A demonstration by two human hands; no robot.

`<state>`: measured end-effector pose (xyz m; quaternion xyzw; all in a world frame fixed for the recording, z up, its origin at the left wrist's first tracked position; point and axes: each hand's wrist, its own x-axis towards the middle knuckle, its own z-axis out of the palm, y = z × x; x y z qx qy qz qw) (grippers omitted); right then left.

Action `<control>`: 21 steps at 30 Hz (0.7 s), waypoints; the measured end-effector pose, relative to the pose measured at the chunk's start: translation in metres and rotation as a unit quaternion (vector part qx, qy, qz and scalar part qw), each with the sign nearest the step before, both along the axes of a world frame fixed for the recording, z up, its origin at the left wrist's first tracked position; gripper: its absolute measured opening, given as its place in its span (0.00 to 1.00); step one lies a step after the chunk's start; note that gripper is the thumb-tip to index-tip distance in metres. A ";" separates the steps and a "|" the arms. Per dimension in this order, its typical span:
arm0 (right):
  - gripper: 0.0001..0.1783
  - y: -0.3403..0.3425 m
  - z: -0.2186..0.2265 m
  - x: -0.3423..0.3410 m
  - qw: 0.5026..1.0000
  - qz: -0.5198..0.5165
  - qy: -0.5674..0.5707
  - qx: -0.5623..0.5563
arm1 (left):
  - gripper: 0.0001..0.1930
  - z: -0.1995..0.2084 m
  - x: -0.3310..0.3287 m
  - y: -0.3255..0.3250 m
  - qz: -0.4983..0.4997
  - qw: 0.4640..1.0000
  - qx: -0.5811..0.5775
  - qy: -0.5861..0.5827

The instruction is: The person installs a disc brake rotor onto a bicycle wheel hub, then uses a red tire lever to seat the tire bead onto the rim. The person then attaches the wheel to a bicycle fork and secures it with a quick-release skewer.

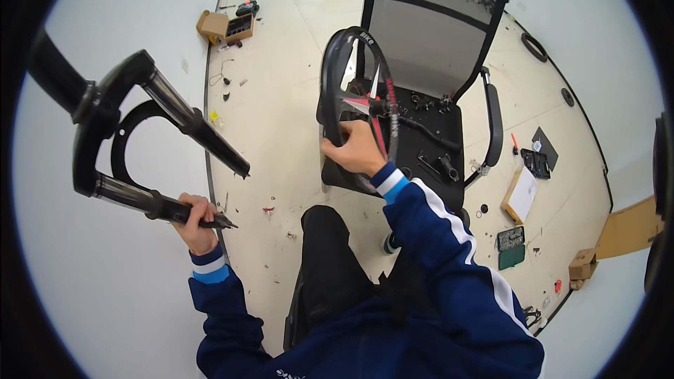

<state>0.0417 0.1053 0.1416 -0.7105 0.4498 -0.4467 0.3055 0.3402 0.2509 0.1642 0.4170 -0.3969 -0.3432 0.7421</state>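
My left hand [196, 223] is wrapped round the lower end of one leg of a black bicycle suspension fork [140, 205]. The fork's crown and other leg reach up to the left, and its frame end runs out at the upper left. With my right hand [357, 151] I grip the near rim of a small black bicycle wheel [335, 74] that has red, white and black spokes. The wheel stands upright over the seat of a black mesh chair [419, 147]. Small dark metal parts [421, 102] and a clamp-like part [445, 167] lie on that seat.
An open cardboard box [213, 26] sits by the left wall. On the right floor are a black tool case [536, 163], a white flat box [520, 195], a green case [511, 256] and a brown carton [583, 264]. A tyre [533, 48] leans by the right wall. Small scraps are scattered about.
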 end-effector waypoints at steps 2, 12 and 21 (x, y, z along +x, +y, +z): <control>0.19 0.014 0.035 -0.023 0.999 0.005 -0.018 0.041 | 0.06 0.018 -0.003 -0.005 -0.030 0.999 -0.023 0.012; 0.13 0.041 0.033 -0.121 0.986 0.010 -0.151 0.076 | 0.09 0.110 -0.111 -0.112 -0.197 0.979 -0.055 -0.026; 0.12 0.047 0.035 -0.151 0.985 0.022 -0.141 0.096 | 0.06 0.141 -0.228 -0.209 -0.367 0.927 -0.081 -0.011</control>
